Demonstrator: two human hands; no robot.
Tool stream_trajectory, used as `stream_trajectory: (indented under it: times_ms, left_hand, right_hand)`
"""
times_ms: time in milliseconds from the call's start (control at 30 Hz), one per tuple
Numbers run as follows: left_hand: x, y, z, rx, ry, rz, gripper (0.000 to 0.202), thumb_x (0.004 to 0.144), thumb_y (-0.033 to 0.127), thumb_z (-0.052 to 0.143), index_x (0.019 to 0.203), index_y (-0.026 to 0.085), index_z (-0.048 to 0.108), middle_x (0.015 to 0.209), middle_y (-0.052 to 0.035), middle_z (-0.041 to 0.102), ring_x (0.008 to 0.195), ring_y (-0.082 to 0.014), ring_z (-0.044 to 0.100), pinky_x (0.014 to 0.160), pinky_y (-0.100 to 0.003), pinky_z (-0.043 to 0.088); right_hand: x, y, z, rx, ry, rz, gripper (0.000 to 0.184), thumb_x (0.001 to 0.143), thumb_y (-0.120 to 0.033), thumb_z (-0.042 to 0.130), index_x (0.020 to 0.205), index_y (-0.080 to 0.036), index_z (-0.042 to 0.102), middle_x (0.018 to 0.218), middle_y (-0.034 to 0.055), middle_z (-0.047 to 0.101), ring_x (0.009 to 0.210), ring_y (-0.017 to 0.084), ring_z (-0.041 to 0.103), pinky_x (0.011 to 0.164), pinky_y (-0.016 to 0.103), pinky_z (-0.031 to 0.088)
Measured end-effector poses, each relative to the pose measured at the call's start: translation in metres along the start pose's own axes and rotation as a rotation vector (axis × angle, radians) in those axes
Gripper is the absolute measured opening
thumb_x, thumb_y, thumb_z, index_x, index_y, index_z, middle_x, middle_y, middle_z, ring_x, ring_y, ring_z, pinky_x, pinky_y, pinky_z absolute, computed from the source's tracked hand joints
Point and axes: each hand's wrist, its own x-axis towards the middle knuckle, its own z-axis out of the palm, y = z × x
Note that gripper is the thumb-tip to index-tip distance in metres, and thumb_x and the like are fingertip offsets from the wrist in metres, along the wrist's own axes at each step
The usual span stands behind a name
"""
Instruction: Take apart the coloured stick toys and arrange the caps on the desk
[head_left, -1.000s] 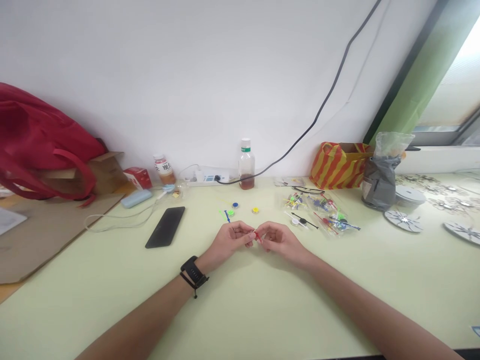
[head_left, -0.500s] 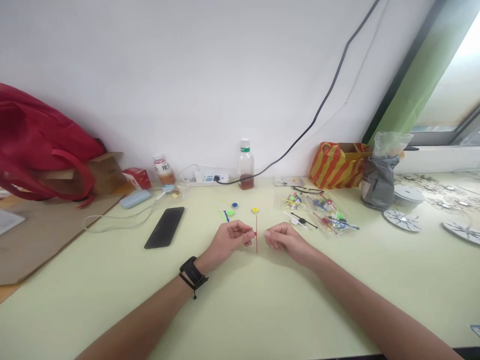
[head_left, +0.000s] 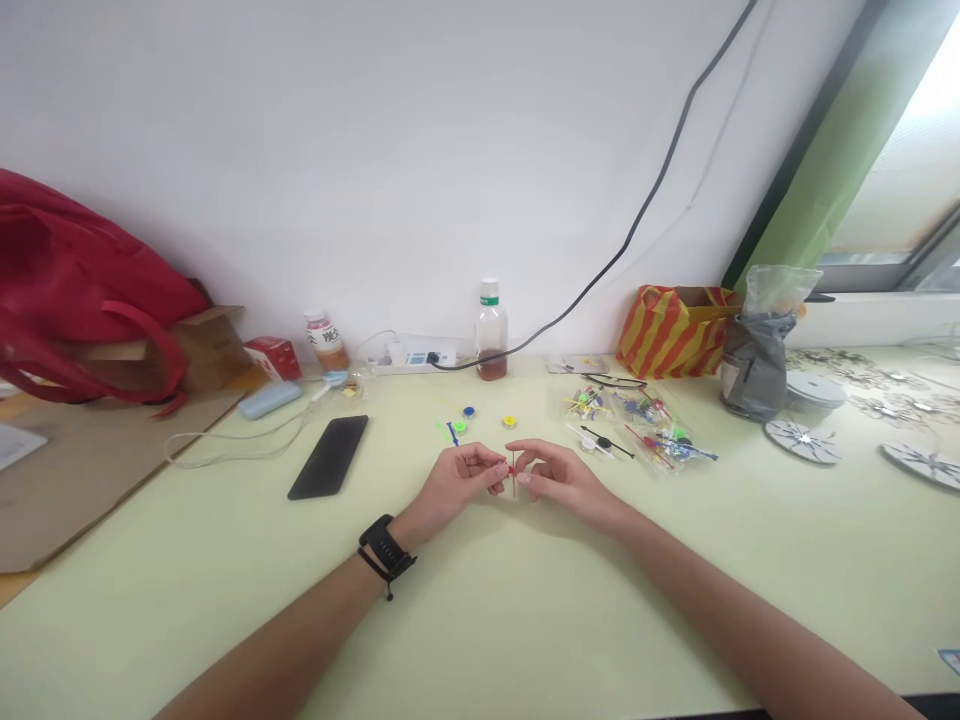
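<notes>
My left hand (head_left: 471,474) is closed in a pinch on a red spinner (head_left: 511,470), a thin pointer on a small red hub, held upright above the table. My right hand (head_left: 556,478) is just to its right. Its fingers are apart, the index fingertip by the pointer's upper end and the thumb near the hub; whether they touch is hard to tell. Beyond the hands lie a blue round base (head_left: 469,412), a green round base (head_left: 460,427) and a yellow round base (head_left: 510,422). Near these is a blue pointer (head_left: 452,433).
Right of my hands lie a black spinner (head_left: 604,442), a white spinner (head_left: 587,445) and clear bags of coloured parts (head_left: 675,445). A phone (head_left: 328,457) lies to the left. A bottle (head_left: 492,335) stands by the wall, with a black cable (head_left: 600,275) hanging across in front.
My right hand has moved left to the red spinner, and its curled fingers have opened out. My left hand keeps its pinch in the same place.
</notes>
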Motion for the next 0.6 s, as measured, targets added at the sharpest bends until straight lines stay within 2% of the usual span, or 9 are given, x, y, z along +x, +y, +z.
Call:
stream_trajectory:
  times_ms: [100, 167, 200, 233, 300, 333, 367, 467, 600]
  left_hand:
    - [0.0, 0.0, 0.0, -0.004, -0.002, 0.006, 0.025, 0.088, 0.037, 0.078, 0.096, 0.014, 0.072, 0.08, -0.0043, 0.071, 0.071, -0.0132, 0.063, 0.071, -0.027, 0.051]
    - [0.0, -0.001, 0.0, -0.009, 0.0, 0.008, 0.025, 0.088, 0.037, 0.079, 0.095, 0.014, 0.071, 0.081, -0.0044, 0.071, 0.071, -0.0129, 0.062, 0.071, -0.027, 0.051]
    - [0.0, -0.002, 0.0, -0.01, 0.002, 0.007, 0.025, 0.087, 0.037, 0.079, 0.094, 0.014, 0.071, 0.081, -0.0043, 0.071, 0.071, -0.0128, 0.062, 0.071, -0.027, 0.051]
    - [0.0, -0.002, 0.0, -0.009, 0.005, 0.005, 0.025, 0.087, 0.037, 0.08, 0.094, 0.014, 0.071, 0.081, -0.0042, 0.071, 0.071, -0.0126, 0.062, 0.07, -0.026, 0.051]
    - [0.0, -0.004, 0.0, -0.003, 0.01, -0.004, 0.025, 0.088, 0.037, 0.079, 0.094, 0.014, 0.071, 0.079, -0.004, 0.071, 0.07, -0.0123, 0.062, 0.069, -0.026, 0.05]
    - [0.0, -0.004, -0.001, -0.001, 0.013, -0.007, 0.026, 0.088, 0.037, 0.079, 0.094, 0.014, 0.07, 0.079, -0.004, 0.071, 0.069, -0.0122, 0.061, 0.069, -0.025, 0.049]
    - [0.0, -0.005, -0.001, 0.0, 0.016, -0.008, 0.026, 0.087, 0.037, 0.079, 0.094, 0.014, 0.07, 0.079, -0.004, 0.071, 0.069, -0.0121, 0.061, 0.069, -0.025, 0.049]
    - [0.001, -0.005, -0.001, -0.003, 0.009, -0.004, 0.026, 0.087, 0.037, 0.08, 0.094, 0.014, 0.071, 0.079, -0.004, 0.071, 0.069, -0.0122, 0.062, 0.069, -0.026, 0.05]
    - [0.001, -0.005, -0.001, -0.002, -0.006, 0.006, 0.026, 0.087, 0.037, 0.079, 0.096, 0.013, 0.072, 0.081, -0.0047, 0.072, 0.071, -0.013, 0.063, 0.07, -0.026, 0.051]
  right_hand:
    - [0.0, 0.002, 0.0, -0.016, 0.002, 0.013, 0.054, 0.087, -0.048, 0.075, 0.136, -0.03, 0.061, 0.105, 0.0021, 0.064, 0.072, 0.013, 0.059, 0.069, 0.03, 0.053]
    - [0.0, 0.003, -0.001, -0.042, 0.009, 0.024, 0.046, 0.089, -0.05, 0.073, 0.128, -0.028, 0.066, 0.101, 0.0019, 0.064, 0.072, 0.013, 0.059, 0.069, 0.03, 0.051]
    - [0.0, 0.003, -0.001, -0.07, 0.012, 0.017, 0.036, 0.091, -0.052, 0.07, 0.114, -0.025, 0.072, 0.096, 0.0022, 0.064, 0.072, 0.014, 0.059, 0.07, 0.03, 0.05]
    - [0.001, 0.003, -0.002, -0.104, 0.015, 0.004, 0.035, 0.093, -0.055, 0.066, 0.093, -0.021, 0.074, 0.09, 0.0027, 0.063, 0.073, 0.015, 0.059, 0.072, 0.031, 0.049]
    - [0.002, 0.003, -0.004, -0.166, 0.022, -0.022, 0.056, 0.097, -0.059, 0.057, 0.06, -0.018, 0.062, 0.077, 0.0035, 0.059, 0.073, 0.016, 0.057, 0.074, 0.032, 0.047]
    - [0.003, 0.003, -0.004, -0.177, 0.031, -0.024, 0.061, 0.097, -0.061, 0.056, 0.055, -0.018, 0.057, 0.072, 0.003, 0.057, 0.071, 0.015, 0.055, 0.073, 0.032, 0.046]
    - [0.003, 0.002, -0.005, -0.173, 0.042, -0.015, 0.059, 0.097, -0.061, 0.056, 0.056, -0.018, 0.056, 0.069, 0.002, 0.055, 0.068, 0.015, 0.053, 0.071, 0.031, 0.045]
    - [0.002, -0.003, -0.002, -0.11, 0.055, 0.027, 0.045, 0.09, -0.061, 0.066, 0.075, -0.019, 0.064, 0.07, -0.0003, 0.057, 0.063, 0.014, 0.051, 0.064, 0.029, 0.044]
    - [0.001, -0.009, 0.003, -0.044, 0.034, 0.026, 0.039, 0.086, -0.058, 0.073, 0.096, -0.02, 0.068, 0.093, 0.0036, 0.067, 0.068, 0.014, 0.057, 0.066, 0.03, 0.048]
